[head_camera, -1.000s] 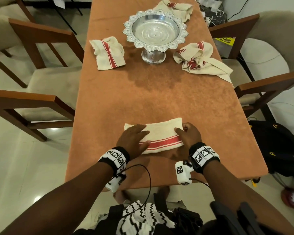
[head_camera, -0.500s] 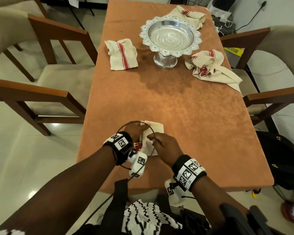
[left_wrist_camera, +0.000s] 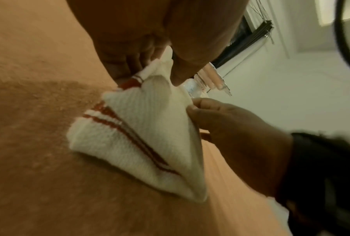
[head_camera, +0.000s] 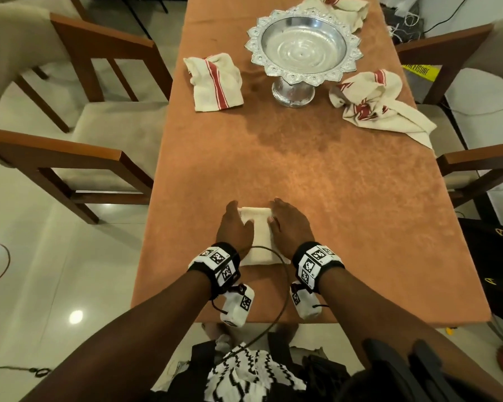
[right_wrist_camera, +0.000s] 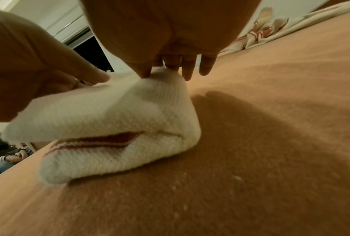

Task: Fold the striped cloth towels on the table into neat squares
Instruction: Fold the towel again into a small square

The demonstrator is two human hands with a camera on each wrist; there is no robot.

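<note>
Item one, the folded towel [head_camera: 257,236]: a cream cloth with red stripes, folded into a small thick packet, lying on the orange surface [head_camera: 317,175] near its front edge, between your two hands. Your left hand [head_camera: 235,227] holds its left side; in the left wrist view, your thumb and fingers [left_wrist_camera: 117,63] pinch the top layer at the far corner and lift it slightly off the layers below. Your right hand [head_camera: 291,227] holds the right side, with thumb and fingers [right_wrist_camera: 171,63] clamped on the far corner of the same top layer. Item two, a second folded towel [head_camera: 215,81]: resting flat at the far left of the surface, well apart from your hands. Item three, a crumpled towel [head_camera: 375,103]: at the far right, one end trailing toward the edge. Item four, another crumpled towel [head_camera: 343,8]: behind the silver pedestal bowl [head_camera: 304,46], which stands upright between items two and three. Wooden chairs [head_camera: 79,117] stand beside the surface.
</note>
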